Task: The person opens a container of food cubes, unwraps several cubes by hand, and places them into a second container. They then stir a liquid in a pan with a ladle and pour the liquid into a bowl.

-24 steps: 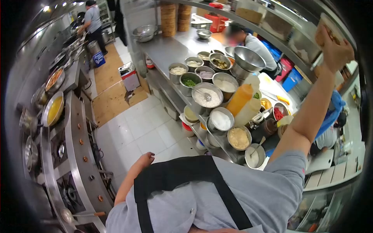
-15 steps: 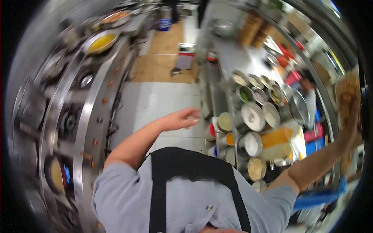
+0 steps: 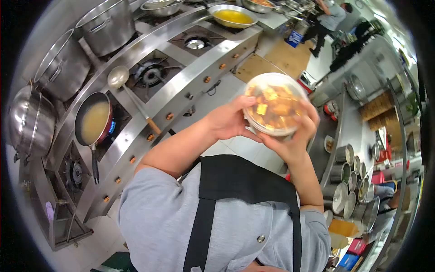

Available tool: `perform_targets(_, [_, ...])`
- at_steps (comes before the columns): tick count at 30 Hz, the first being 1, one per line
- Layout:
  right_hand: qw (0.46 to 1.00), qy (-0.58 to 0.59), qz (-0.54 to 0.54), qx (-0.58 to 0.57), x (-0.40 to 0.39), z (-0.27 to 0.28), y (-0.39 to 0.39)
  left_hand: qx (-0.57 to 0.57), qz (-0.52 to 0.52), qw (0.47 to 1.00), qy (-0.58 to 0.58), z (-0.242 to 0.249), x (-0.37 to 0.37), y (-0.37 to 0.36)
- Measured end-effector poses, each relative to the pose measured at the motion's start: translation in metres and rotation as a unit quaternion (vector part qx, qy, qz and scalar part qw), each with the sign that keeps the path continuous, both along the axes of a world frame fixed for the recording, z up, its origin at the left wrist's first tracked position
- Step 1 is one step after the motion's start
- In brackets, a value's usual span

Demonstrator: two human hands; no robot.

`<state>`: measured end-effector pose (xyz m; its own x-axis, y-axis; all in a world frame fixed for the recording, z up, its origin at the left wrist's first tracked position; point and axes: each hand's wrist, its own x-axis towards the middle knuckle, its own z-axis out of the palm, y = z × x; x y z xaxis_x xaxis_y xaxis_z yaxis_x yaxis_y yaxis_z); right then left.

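A round clear plastic tub (image 3: 275, 106) of golden-orange chunks is held up in front of my chest, its round top facing me. My left hand (image 3: 229, 119) grips its left side, thumb at the rim. Around the lower right side curls my right hand (image 3: 297, 136), fingers along the edge. Left of my arms, a frying pan (image 3: 95, 119) of pale yellowish liquid sits over a blue flame on the stove (image 3: 167, 86). A ladle (image 3: 129, 93) with a wooden handle lies across the stove top beside it.
Large steel pots (image 3: 108, 29) line the back of the stove. A wide pan of yellow liquid (image 3: 233, 17) stands at its far end. On the right, a counter holds several metal containers (image 3: 340, 197). Other people (image 3: 328, 22) are farther off, down the aisle and behind the counter.
My right hand has come from the far-right shelf to my front, now with the tub. My left hand has closed on the tub too. The view has turned left toward the stove.
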<state>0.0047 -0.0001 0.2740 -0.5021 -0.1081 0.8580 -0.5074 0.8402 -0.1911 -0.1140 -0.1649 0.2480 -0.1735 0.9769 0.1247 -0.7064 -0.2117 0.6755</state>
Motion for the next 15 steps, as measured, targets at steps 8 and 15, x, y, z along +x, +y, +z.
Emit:
perform_targets(8, [0.917,-0.386,0.021,0.095,-0.112,-0.024,-0.071,-0.231,0.378,0.896,-0.030,-0.092,-0.109,-0.101])
perform_targets(15, [0.851,-0.515,0.016,0.100,-0.135,-0.090,-0.054,-0.315,0.522,0.779,-0.146,-0.170,-0.198,-0.173])
